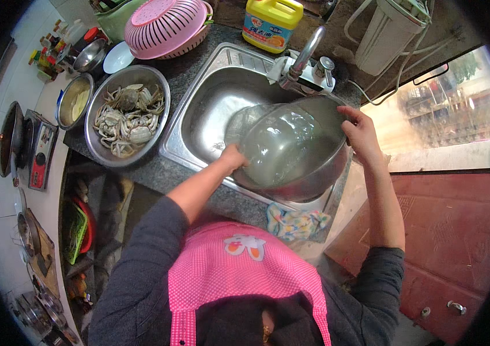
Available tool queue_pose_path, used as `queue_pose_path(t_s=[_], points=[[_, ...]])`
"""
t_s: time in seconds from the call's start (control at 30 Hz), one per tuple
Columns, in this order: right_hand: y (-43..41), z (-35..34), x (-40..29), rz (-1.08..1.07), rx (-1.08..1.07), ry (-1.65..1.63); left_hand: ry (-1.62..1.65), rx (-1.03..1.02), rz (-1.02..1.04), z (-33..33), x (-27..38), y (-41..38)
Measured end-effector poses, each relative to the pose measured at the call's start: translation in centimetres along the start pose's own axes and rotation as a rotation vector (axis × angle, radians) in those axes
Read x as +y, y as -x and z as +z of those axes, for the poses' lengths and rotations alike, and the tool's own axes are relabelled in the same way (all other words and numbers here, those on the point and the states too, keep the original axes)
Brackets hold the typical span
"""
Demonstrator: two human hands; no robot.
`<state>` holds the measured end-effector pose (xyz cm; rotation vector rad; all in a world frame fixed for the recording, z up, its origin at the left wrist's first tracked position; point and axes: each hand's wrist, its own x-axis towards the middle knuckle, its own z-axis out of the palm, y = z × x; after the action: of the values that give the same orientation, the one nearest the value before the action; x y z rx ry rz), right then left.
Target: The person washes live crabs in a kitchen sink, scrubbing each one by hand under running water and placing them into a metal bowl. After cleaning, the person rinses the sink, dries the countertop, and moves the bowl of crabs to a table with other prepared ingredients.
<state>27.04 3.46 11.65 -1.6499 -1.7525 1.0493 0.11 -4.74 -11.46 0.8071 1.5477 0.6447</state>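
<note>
A large metal basin (314,173) is tilted over the stainless steel sink (201,104), and greyish water runs over its left side into the sink. My left hand (233,159) grips the basin's lower left rim. On the upper right rim my right hand (359,129) has hold with fingers and thumb. The chrome faucet (310,47) stands behind the basin; whether water comes from it I cannot tell. Left of the sink, several crabs (130,116) lie in a steel bowl (165,116).
A patterned cloth (294,222) lies at the counter's front edge. Behind the sink stands a yellow detergent jug (273,21), with pink colanders (163,30) to its left. A smaller metal bowl (89,97) sits beside the crabs. A water filter housing (383,39) hangs at the back right.
</note>
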Motion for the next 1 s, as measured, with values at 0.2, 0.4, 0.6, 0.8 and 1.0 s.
queue_pose_path(t_s=[0.2,0.4,0.6,0.8,1.0], points=[[-0.2,-1.0,-5.1,-0.025,-0.091,-0.045,0.058,-0.138,0.025,1.0,2.2,1.5],[-0.8,-1.3,-9.0,-0.179,-0.164,0.119,-0.103,-0.143,0.101,2.8,2.8,2.5],[-2.4,-1.2,-12.7,-0.196,-0.215,0.188,0.104,-0.413,-0.145,4.9,2.2,1.1],[-2.6,-1.3,-13.8,-0.146,-0.256,0.176,0.263,-0.605,-0.172,8.2,3.4,2.1],[-2.2,-3.4,-12.4,-0.147,-0.256,0.194,0.227,-0.666,-0.158,11.8,2.9,3.1]])
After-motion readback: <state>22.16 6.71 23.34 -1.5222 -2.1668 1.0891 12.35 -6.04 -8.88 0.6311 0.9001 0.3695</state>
